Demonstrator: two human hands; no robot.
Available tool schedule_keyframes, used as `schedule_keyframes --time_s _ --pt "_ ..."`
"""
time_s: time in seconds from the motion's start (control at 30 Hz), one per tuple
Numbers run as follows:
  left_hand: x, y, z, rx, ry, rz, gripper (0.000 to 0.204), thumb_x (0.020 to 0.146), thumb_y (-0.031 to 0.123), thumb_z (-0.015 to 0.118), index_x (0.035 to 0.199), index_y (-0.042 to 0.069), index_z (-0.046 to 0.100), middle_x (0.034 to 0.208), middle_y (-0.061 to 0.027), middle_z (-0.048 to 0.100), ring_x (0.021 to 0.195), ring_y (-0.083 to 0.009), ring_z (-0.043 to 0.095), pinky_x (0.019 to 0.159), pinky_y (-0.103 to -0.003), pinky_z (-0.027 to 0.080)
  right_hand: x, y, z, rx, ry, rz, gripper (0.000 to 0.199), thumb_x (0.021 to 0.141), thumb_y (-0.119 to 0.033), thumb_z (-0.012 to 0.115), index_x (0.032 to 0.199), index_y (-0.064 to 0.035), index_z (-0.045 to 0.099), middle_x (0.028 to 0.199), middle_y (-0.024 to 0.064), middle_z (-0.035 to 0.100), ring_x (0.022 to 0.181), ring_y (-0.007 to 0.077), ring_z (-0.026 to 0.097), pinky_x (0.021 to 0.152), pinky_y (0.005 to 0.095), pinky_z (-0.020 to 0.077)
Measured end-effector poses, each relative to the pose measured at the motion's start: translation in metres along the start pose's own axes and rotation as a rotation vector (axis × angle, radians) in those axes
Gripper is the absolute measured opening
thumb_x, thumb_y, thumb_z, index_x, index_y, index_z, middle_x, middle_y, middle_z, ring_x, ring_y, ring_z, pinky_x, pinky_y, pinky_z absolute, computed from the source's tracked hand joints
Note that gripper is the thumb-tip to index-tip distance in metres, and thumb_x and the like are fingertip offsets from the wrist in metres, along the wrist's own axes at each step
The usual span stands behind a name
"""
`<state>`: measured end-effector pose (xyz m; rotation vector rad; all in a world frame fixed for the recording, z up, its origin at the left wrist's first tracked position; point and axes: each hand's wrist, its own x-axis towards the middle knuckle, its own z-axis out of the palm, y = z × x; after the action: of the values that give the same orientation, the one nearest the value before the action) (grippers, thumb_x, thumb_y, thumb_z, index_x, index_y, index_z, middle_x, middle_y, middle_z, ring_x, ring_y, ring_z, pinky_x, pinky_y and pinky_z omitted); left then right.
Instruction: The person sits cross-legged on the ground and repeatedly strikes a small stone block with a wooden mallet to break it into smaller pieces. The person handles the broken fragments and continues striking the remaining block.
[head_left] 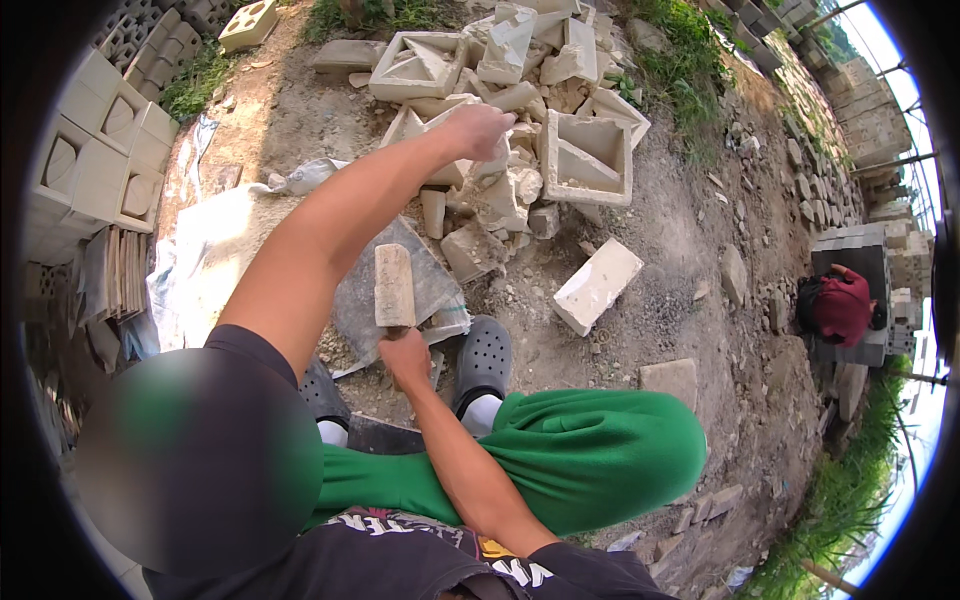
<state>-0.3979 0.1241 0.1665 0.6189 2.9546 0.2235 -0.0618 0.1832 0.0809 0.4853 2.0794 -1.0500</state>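
Mallet (394, 285), dusty and pale-headed, stands head up between the person's knees and the rubble, above a grey sheet (432, 272) on the ground. From where I stand, the right hand (406, 360) has its bare fingers clamped around the handle, just below the head. The left hand (480, 132) reaches across to the heap of broken blocks (503, 205); its fingertips are hard to make out against the pieces, so I can't tell whether they grip one or only touch it.

That heap looks loose to me. Pieces lean on each other, and a square hollow block (590, 165) sits at its right edge. Pulling out a supporting piece could bring others sliding onto the wrist, and the ragged edges could cut bare skin. A chunk let slip on the way back might land on the grey clogs (485, 360), which are close by. A careless mallet swing could catch the left fingers too, if they came under it.
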Motion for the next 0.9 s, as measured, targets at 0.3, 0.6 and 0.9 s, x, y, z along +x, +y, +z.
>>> schedule_keyframes --time_s 0.3,0.6,0.9 --pt "-0.026 -0.018 0.001 0.218 -0.141 0.129 0.055 0.075 0.003 0.071 0.127 0.007 0.054 0.113 -0.0146 0.058 0.104 -0.0334 0.063 0.083 -0.046 0.054 0.010 0.014 0.018 0.021 0.031 -0.043 0.047 0.075 -0.032 0.069 0.108 0.0018 0.070 0.106 0.0281 0.070 0.107 0.0436 0.065 0.091 0.0473 0.0510" --pt "-0.019 -0.021 0.030 0.518 0.116 0.399 0.020 0.090 0.016 0.058 0.105 0.016 0.071 0.138 -0.0132 0.055 0.131 -0.0276 0.052 0.114 -0.044 0.037 0.012 0.015 0.024 0.029 0.013 -0.009 0.044 0.076 -0.033 0.069 0.108 -0.0031 0.072 0.108 0.0253 0.070 0.107 0.0424 0.065 0.091 0.0464 0.0513" --pt "-0.022 0.001 0.002 0.513 -0.282 0.476 0.016 0.089 0.007 0.056 0.101 0.005 0.066 0.099 -0.0125 0.072 0.108 -0.0259 0.066 0.117 -0.041 0.034 0.010 0.009 0.022 0.054 0.014 0.016 0.047 0.075 -0.033 0.072 0.110 -0.0012 0.070 0.109 0.0257 0.070 0.108 0.0432 0.064 0.091 0.0470 0.0509"
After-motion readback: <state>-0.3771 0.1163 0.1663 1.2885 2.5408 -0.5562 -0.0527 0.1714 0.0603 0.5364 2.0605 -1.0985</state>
